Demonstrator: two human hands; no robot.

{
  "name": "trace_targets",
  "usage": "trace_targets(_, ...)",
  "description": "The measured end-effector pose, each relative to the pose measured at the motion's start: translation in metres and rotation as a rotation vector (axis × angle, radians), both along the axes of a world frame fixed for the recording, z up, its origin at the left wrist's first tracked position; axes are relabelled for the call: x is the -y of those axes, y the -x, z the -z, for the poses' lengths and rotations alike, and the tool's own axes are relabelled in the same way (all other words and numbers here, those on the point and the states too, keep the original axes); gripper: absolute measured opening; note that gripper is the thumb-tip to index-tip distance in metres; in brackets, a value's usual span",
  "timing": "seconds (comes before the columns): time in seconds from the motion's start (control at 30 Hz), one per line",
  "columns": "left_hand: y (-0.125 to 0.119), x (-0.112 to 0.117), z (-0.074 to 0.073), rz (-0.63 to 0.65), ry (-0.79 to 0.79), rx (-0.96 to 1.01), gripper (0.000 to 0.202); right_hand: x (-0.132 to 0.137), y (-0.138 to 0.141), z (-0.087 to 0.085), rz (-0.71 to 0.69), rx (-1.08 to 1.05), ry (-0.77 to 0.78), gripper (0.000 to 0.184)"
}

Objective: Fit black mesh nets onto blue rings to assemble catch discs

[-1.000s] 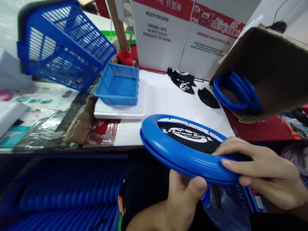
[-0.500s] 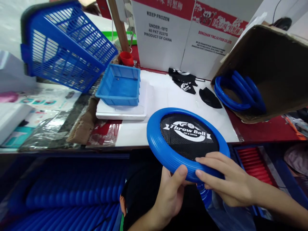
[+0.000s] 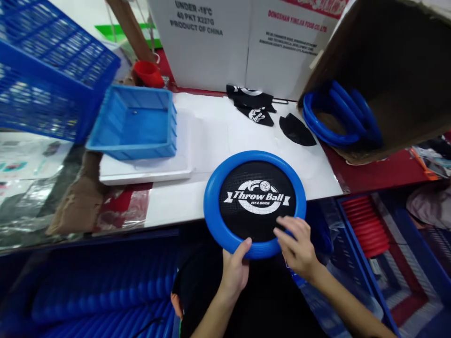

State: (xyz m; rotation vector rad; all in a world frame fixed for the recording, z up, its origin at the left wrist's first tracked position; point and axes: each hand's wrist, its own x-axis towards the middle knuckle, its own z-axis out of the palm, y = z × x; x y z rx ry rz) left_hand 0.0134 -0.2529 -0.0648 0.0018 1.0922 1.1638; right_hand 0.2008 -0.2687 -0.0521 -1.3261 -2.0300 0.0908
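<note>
A blue flying disc [image 3: 213,213] with a black mesh centre printed "Throw Ball" is tilted up towards me over the table's front edge. My left hand [image 3: 234,272] grips its lower rim, thumb on top and the other fingers underneath. At the lower right of the disc is my right hand [image 3: 298,246], its fingers stretched over the rim and the edge of the mesh. Those fingertips are slightly blurred, and whether they press on the disc I cannot tell. Black printed fabric pieces [image 3: 298,130] lie behind the disc on the white table covering [image 3: 211,141].
On the left, a light-blue tray [image 3: 141,152] rests on a white slab beside a blue basket [image 3: 45,103]. A cardboard box [image 3: 398,70] on the right holds blue rings [image 3: 331,138]. Red rings [image 3: 366,225] and blue rings [image 3: 102,291] sit in crates below the table.
The view has shifted and the disc now faces me more squarely. My right hand's fingers have lifted and changed pose at the rim; my left hand keeps its grip.
</note>
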Motion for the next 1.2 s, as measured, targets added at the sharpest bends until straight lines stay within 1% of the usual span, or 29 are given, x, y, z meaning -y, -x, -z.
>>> trace_targets(0.03,0.001,0.001,0.006,0.001,-0.006,-0.018,0.057,0.003,0.001,0.009,0.209,-0.172,0.034,0.04)
trace_targets(0.07,0.001,0.002,0.012,-0.001,-0.009,-0.036,0.062,0.005,0.002,0.016,0.404,-0.387,0.101,0.044)
trace_targets(0.1,0.002,0.003,0.016,-0.003,-0.007,-0.054,0.067,0.006,0.004,0.021,0.553,-0.629,0.199,0.051)
trace_targets(0.13,0.003,0.004,0.02,-0.005,-0.005,-0.072,0.072,0.006,0.007,0.023,0.639,-0.876,0.324,0.059)
trace_targets(0.17,0.004,0.005,0.024,-0.006,-0.005,-0.089,0.076,0.004,0.009,0.024,0.668,-1.105,0.452,0.065)
trace_targets(0.2,0.005,0.005,0.028,0.004,-0.009,-0.102,0.078,0.002,0.012,0.022,0.652,-1.294,0.567,0.067)
trace_targets(0.23,0.008,0.006,0.032,0.023,-0.018,-0.113,0.079,-0.002,0.013,0.02,0.618,-1.433,0.655,0.066)
trace_targets(0.27,0.01,0.006,0.036,0.049,-0.032,-0.12,0.078,-0.006,0.014,0.017,0.59,-1.527,0.702,0.063)
trace_targets(0.3,0.014,0.006,0.04,0.079,-0.045,-0.124,0.077,-0.011,0.014,0.014,0.573,-1.586,0.719,0.059)
trace_targets(0.37,0.02,0.007,0.046,0.131,-0.06,-0.13,0.074,-0.019,0.011,0.01,0.565,-1.636,0.701,0.053)
trace_targets(0.47,0.024,0.007,0.048,0.134,-0.058,-0.145,0.069,-0.027,0.007,0.009,0.574,-1.621,0.671,0.052)
trace_targets(0.6,0.019,0.005,0.039,0.117,-0.059,-0.136,0.064,-0.029,0.008,0.015,0.667,-1.587,0.615,0.054)
trace_targets(0.67,0.019,0.002,0.037,0.13,-0.057,-0.148,0.065,-0.026,0.007,0.02,0.65,-1.559,0.619,0.056)
trace_targets(0.7,0.023,0.0,0.037,0.143,-0.063,-0.161,0.066,-0.023,0.004,0.023,0.606,-1.522,0.647,0.056)
trace_targets(0.73,0.029,-0.001,0.037,0.161,-0.079,-0.181,0.065,-0.02,-0.001,0.026,0.544,-1.463,0.694,0.057)
trace_targets(0.8,0.05,-0.004,0.038,0.216,-0.125,-0.268,0.061,-0.014,-0.015,0.032,0.431,-1.289,0.77,0.06)
trace_targets(0.83,0.063,-0.006,0.038,0.252,-0.154,-0.343,0.057,-0.012,-0.025,0.033,0.403,-1.194,0.766,0.061)
trace_targets(0.87,0.078,-0.008,0.035,0.299,-0.173,-0.441,0.053,-0.011,-0.036,0.032,0.399,-1.107,0.716,0.062)
trace_targets(0.9,0.093,-0.012,0.031,0.361,-0.192,-0.538,0.049,-0.011,-0.046,0.027,0.405,-1.031,0.622,0.062)
trace_targets(0.93,0.107,-0.017,0.025,0.452,-0.232,-0.602,0.045,-0.012,-0.056,0.018,0.401,-0.963,0.503,0.062)
trace_targets(0.97,0.12,-0.023,0.016,0.585,-0.314,-0.611,0.039,-0.014,-0.065,0.006,0.371,-0.886,0.391,0.062)
trace_targets(1.0,0.13,-0.03,0.006,0.762,-0.44,-0.578,0.03,-0.018,-0.071,-0.01,0.307,-0.799,0.294,0.062)
trace_targets(1.03,0.137,-0.038,-0.005,0.942,-0.564,-0.551,0.022,-0.024,-0.074,-0.028,0.214,-0.689,0.239,0.064)
trace_targets(1.07,0.143,-0.047,-0.017,1.068,-0.664,-0.557,0.016,-0.03,-0.075,-0.046,0.11,-0.557,0.279,0.063)
trace_targets(1.1,0.146,-0.055,-0.027,1.146,-0.735,-0.588,0.011,-0.037,-0.073,-0.064,-0.017,-0.413,0.376,0.059)
trace_targets(1.13,0.148,-0.061,-0.036,1.211,-0.785,-0.627,0.007,-0.044,-0.069,-0.081,-0.159,-0.296,0.459,0.056)
trace_targets(1.2,0.15,-0.07,-0.048,1.298,-0.844,-0.708,0.003,-0.056,-0.057,-0.106,-0.418,-0.12,0.55,0.064)
